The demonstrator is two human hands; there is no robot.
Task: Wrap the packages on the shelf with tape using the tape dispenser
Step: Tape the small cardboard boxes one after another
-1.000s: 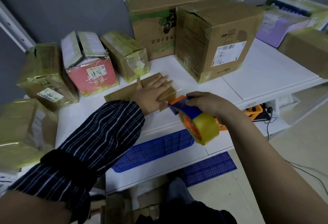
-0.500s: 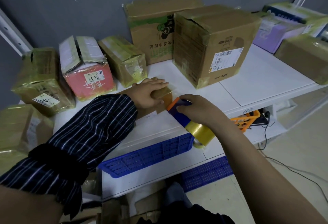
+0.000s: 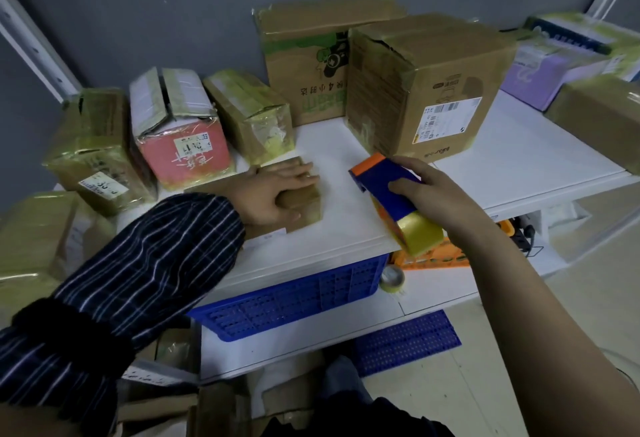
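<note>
The tape dispenser [image 3: 391,191] is blue with an orange tip and a yellow roll. At 8 o'clock, the sleeve [image 3: 149,263] is navy with pale stripes. At 10 o'clock, a package [image 3: 188,156] has a red front. The shelf [image 3: 519,159] is white, and the crate [image 3: 294,298] at 6 o'clock is blue.

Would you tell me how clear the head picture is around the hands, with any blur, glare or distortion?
Head view: dim, soft light; the wide lens tilts the left rack post outward; tape glare streaks the nearest left package; left hand on the flat package and right hand gripping the tape dispenser are legible.
</note>
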